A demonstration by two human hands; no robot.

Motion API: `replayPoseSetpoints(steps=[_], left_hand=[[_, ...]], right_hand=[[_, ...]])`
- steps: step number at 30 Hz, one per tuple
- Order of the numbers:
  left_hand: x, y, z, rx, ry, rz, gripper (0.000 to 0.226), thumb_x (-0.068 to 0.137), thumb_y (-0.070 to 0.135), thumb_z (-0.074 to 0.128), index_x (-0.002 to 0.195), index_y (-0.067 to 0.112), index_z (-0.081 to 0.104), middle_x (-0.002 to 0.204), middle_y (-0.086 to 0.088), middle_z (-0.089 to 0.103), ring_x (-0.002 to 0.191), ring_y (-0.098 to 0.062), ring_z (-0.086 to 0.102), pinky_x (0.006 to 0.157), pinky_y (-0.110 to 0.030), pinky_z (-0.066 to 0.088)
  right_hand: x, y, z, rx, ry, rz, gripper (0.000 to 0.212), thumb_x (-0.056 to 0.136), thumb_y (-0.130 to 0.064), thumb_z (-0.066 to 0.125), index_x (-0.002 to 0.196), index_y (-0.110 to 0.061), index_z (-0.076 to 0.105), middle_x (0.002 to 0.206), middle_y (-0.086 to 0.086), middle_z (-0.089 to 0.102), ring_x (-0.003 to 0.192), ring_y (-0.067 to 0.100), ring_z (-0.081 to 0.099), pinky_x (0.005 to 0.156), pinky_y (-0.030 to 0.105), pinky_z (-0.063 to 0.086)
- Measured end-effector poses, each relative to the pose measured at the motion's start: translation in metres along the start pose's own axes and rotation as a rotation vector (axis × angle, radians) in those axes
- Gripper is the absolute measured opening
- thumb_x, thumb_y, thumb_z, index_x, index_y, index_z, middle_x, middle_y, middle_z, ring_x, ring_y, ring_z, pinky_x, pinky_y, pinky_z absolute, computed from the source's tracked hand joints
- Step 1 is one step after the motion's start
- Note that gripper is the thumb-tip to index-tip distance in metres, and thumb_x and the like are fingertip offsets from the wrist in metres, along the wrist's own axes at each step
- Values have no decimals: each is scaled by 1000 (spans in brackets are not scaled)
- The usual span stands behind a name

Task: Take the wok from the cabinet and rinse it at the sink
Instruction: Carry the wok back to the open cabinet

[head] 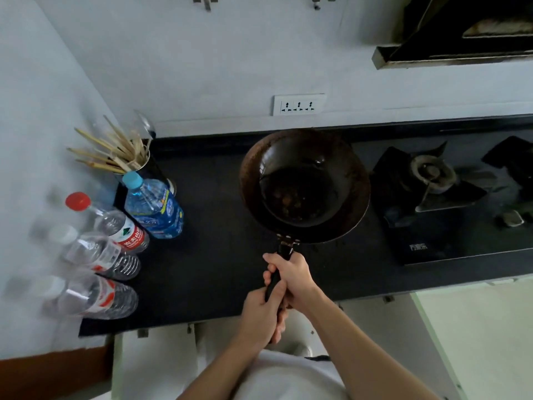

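Right hand (292, 277): fingers and thumb curled round the handle (274, 284), close behind the bracket that joins it to the wok (304, 183); firm grip. Left hand (259, 313): wrapped round the handle's near end, just behind the right hand and touching it; both hands grip, neither is free.

Handle: black, running from the front edge of the counter (216, 269) towards the wok; the left hand sits over that front edge.

Wok: over the middle of the counter, mouth up and tilted towards the camera; far rim near the back edge; whether its base touches the counter cannot be told. Inside dark, with brownish specks at the bottom; rim rust-brown.

Hob (409, 235): set in the right end of the counter, just beside the wok; one burner (432, 171) plainly seen.

Left end of the counter: four bottles in a row from front to back; clear bottle (89, 298) nearest the front edge, second clear bottle (98, 252) behind it, both white-capped; then red-cap bottle (118, 226); then blue bottle (154, 209), all well apart from the wok.

Back-left corner: holder (138, 163) full of chopsticks (106, 151), just behind the blue bottle.

Wall: socket (299, 104) above the back edge, behind the wok; hood (461, 33) at upper right, above the hob.
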State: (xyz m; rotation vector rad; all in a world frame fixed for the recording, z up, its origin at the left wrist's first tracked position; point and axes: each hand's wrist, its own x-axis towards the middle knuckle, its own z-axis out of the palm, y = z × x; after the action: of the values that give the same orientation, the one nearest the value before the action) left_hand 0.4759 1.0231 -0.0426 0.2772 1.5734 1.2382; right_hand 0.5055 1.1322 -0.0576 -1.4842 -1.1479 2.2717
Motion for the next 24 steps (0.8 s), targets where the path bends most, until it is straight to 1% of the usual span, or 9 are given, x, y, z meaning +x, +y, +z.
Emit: replayPoseSetpoints(steps=[4,12,17,20,24], left_hand=[[9,6,1,-15,13,-28,42,100,34,48,71,4,52,52,-9,44,35,-15,35,33,-23,28],[25,18,4,5,4,-78,42,99,37,48,72,5,53,51,-5,46,36,-13,37,35,-23,31],[32,19,4,5,-7,-128,43,98,39,49,72,5,52,51,-5,45,36,-14,36,38,-25,29],[33,19,2,-3,-14,-154,42,99,39,48,73,6,52,50,-4,45,36,-14,35,39,-25,27],[35,19,-2,-42,-39,-191,41,97,39,51,75,5,53,52,-5,48,37,-15,38,39,-26,29]], right_hand=[[10,-7,0,14,-6,11,28,91,-6,67,68,-7,51,55,5,53,48,19,56,53,33,50],[25,-19,-7,-39,-18,65,31,92,-10,68,65,-9,54,57,6,57,51,16,59,57,30,53],[31,-19,-8,-33,-8,97,31,93,-10,66,65,-7,53,61,8,55,49,14,59,52,25,53],[34,-17,-7,-6,-11,101,33,93,-9,66,63,-8,53,59,7,55,50,15,58,53,27,53],[37,-16,-7,32,-11,124,31,93,-9,66,64,-9,55,56,4,55,51,16,59,57,30,53]])
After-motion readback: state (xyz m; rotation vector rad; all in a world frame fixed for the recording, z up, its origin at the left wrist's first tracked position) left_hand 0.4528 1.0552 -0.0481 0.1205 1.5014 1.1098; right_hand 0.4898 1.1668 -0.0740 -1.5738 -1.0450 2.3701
